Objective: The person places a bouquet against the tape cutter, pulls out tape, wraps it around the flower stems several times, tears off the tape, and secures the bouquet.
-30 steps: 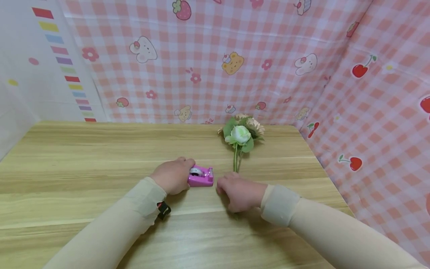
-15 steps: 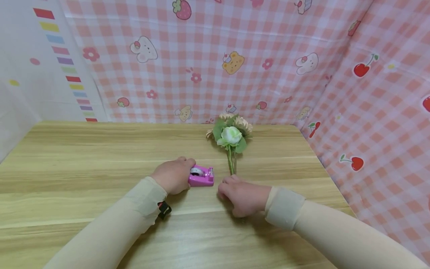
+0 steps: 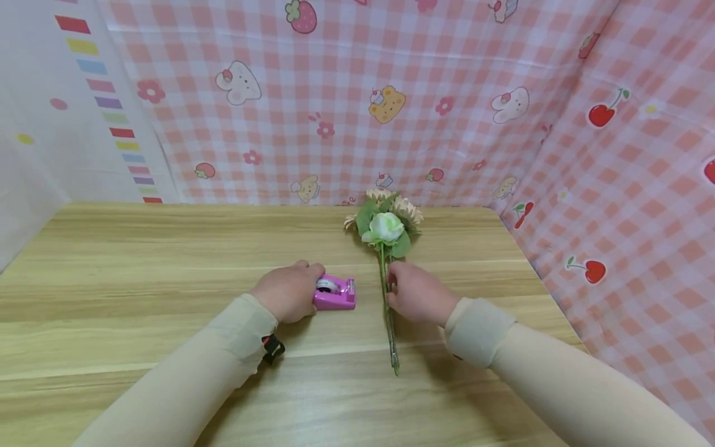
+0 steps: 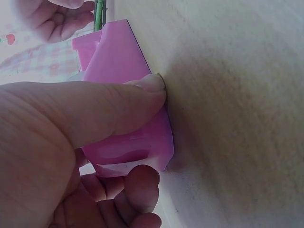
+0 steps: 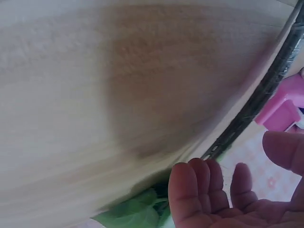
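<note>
My left hand [image 3: 287,292] holds a pink tape dispenser [image 3: 335,301] on the table. In the left wrist view its thumb lies along the side of the dispenser [image 4: 118,61], with the other fingers at the near end. A bouquet of artificial flowers [image 3: 385,228] lies to the right, with a pale green-white rose and cream blooms at the far end. Its stems [image 3: 388,316] point toward me. Beside the upper stems is my right hand [image 3: 419,293]. The right wrist view shows the thumb [image 5: 285,147] apart from the loosely bent fingers, with the stem [image 5: 266,90] beyond them.
The wooden table [image 3: 167,267] meets a pink checked cloth [image 3: 335,93] at the back. More checked cloth [image 3: 631,186] hangs on the right. A black strap piece [image 3: 272,349] sticks out by the left wrist.
The bouquet shifted left, then my right hand let go of the lower stems and moved up toward the flowers. The stem ends are now uncovered. My left hand stays on the tape dispenser.
</note>
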A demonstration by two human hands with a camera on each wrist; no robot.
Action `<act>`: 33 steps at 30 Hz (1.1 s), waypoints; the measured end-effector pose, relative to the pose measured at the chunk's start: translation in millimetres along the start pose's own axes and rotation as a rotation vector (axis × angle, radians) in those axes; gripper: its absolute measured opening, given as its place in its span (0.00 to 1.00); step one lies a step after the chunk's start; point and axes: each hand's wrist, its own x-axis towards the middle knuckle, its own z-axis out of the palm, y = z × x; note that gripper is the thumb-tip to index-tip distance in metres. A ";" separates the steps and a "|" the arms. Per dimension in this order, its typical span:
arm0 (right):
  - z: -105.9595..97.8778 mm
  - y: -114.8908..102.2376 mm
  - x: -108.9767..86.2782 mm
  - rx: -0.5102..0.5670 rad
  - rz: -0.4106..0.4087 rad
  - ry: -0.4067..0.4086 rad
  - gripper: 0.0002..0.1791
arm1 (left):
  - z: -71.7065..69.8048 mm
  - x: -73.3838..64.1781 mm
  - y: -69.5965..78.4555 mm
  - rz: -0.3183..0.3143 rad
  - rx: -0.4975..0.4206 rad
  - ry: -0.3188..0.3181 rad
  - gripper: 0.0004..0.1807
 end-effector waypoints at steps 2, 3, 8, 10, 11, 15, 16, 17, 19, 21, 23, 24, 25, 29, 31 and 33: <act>-1.5 1.6 1.0 0.026 0.041 -0.029 0.15 | -0.1 -0.2 -0.1 -0.003 0.001 -0.001 0.38; -1.8 2.1 1.5 0.034 0.054 -0.035 0.16 | -0.2 -0.2 -0.1 -0.004 0.002 -0.001 0.38; -2.8 1.2 2.3 0.052 0.072 -0.046 0.20 | 0.8 -0.1 -0.2 -0.006 0.011 0.002 0.37; -2.8 0.5 2.7 0.045 0.074 -0.046 0.20 | 1.4 -0.6 0.3 -0.009 0.011 0.000 0.37; -2.8 0.2 2.7 0.045 0.072 -0.045 0.20 | 1.6 -1.1 0.7 -0.013 0.008 -0.003 0.36; -3.9 -1.1 2.3 0.052 0.059 -0.027 0.18 | 2.7 -4.0 0.9 -0.029 -0.008 -0.011 0.35; -4.3 -1.7 1.9 0.058 0.057 -0.019 0.17 | 3.1 -4.8 0.3 -0.030 -0.014 -0.010 0.35; -4.6 -1.8 1.5 0.061 0.053 -0.010 0.16 | 3.7 -5.7 -0.4 -0.026 -0.018 -0.005 0.35; -5.0 -1.8 1.2 0.058 0.043 0.017 0.15 | 4.8 -7.6 -2.9 -0.013 -0.027 0.010 0.37; -4.7 -1.4 1.1 0.062 0.036 0.044 0.16 | 6.5 -10.4 -6.6 0.002 -0.036 0.031 0.40; -4.0 -0.3 1.2 0.049 0.014 0.079 0.20 | 8.5 -13.5 -11.6 0.016 -0.044 0.054 0.44; -3.8 0.3 1.4 0.043 0.003 0.095 0.21 | 9.2 -15.3 -14.7 0.021 -0.047 0.066 0.45; -4.0 0.8 1.4 0.041 -0.002 0.108 0.23 | 10.0 -16.4 -18.0 0.024 -0.050 0.075 0.47; -5.9 3.4 1.0 0.037 -0.012 0.135 0.32 | 10.0 -19.6 -32.0 0.036 -0.063 0.114 0.51; -6.7 5.0 1.2 0.035 -0.013 0.132 0.35 | 8.0 -20.5 -38.6 0.033 -0.066 0.126 0.51; -6.9 6.8 2.0 0.026 -0.017 0.129 0.38 | 4.8 -21.3 -43.9 0.023 -0.075 0.138 0.51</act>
